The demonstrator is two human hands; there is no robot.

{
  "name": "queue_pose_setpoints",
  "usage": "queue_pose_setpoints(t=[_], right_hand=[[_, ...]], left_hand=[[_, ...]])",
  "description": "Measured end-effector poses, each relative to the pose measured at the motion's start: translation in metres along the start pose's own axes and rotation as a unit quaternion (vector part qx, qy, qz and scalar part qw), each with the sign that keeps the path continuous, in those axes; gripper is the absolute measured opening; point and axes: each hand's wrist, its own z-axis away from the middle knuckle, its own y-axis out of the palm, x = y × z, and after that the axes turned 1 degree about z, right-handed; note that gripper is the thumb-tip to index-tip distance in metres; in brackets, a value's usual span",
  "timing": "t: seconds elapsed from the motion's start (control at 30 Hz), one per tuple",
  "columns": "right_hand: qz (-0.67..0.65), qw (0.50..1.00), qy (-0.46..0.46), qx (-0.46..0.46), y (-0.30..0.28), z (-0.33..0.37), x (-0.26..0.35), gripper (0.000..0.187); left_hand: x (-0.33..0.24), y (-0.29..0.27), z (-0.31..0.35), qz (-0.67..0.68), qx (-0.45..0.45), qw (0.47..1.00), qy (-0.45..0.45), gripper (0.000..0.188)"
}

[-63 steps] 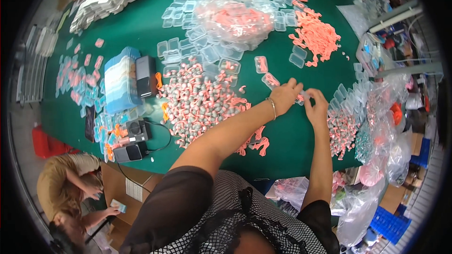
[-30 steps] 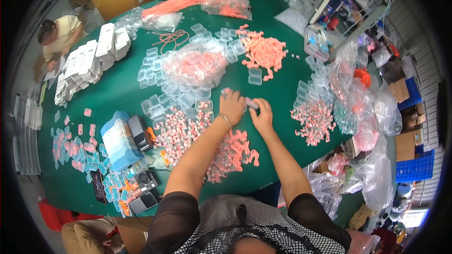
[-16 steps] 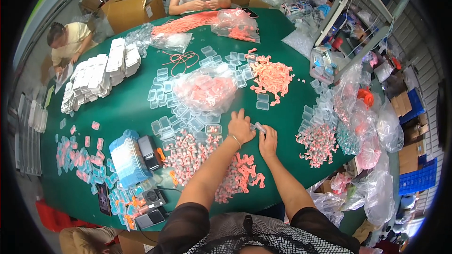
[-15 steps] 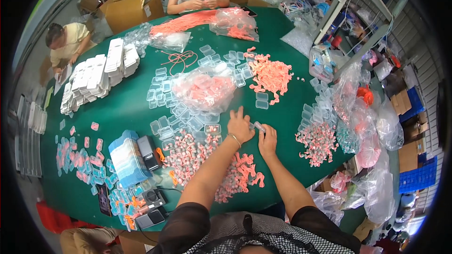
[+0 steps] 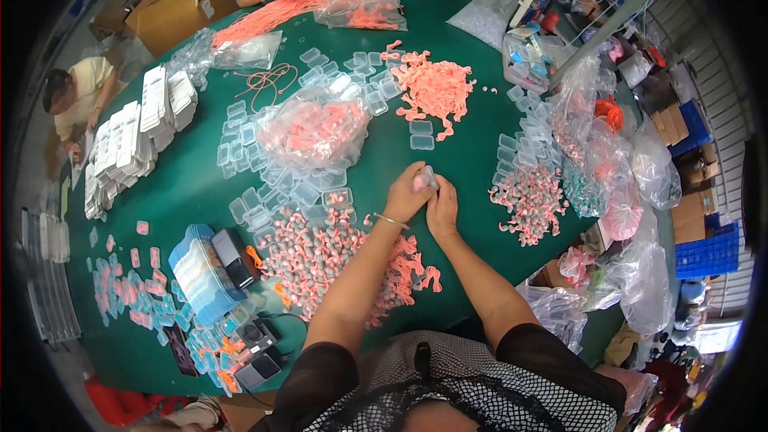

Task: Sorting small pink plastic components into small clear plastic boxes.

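The green table (image 5: 472, 160) fills most of the view, its outline bowed by the lens; the near edge passes under the person's forearms, and the right edge slants up beside crowded plastic bags (image 5: 612, 168). A large heap of grey-and-coral pieces (image 5: 316, 268) lies left of the left forearm, near enough to limit room on that side. Beyond it rests a clear bag of coral pieces (image 5: 312, 132), ringed by small clear boxes. Stacked white pieces (image 5: 120, 148) line the far left edge. A pile of coral cords (image 5: 434, 88) lies ahead of the hands, and a smaller grey-and-coral heap (image 5: 528, 204) lies near the right edge. Green surface extends between that heap and the right hand, and also between the hands and the coral cords. An open clear box (image 5: 422, 134) lies flat in the latter stretch, just beyond the fingers. The left hand (image 5: 406, 194) has its grip closed around a small clear case (image 5: 425, 179) with pink contents. The right hand (image 5: 442, 208) is close against the case's lower right side; whether its grip also clasps it cannot be told.
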Motion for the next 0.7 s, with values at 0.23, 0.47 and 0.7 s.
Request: queue_pose_setpoints(t=[0.23,0.47,0.7], right_hand=[[0.005,0.995,-0.031,0.092,-0.012,0.001,0.006,0.035],[-0.019,0.995,-0.036,0.088,-0.012,-0.004,0.010,0.041],[0.017,0.995,-0.060,0.076,-0.007,-0.002,0.002,0.032]], left_hand=[[-0.026,-0.022,0.002,0.241,0.055,0.935,-0.254,0.045],[-0.070,-0.061,-0.010,0.140,-0.110,0.982,0.058,0.039],[-0.098,-0.180,-0.055,-0.295,-0.249,0.914,0.125,0.042]])
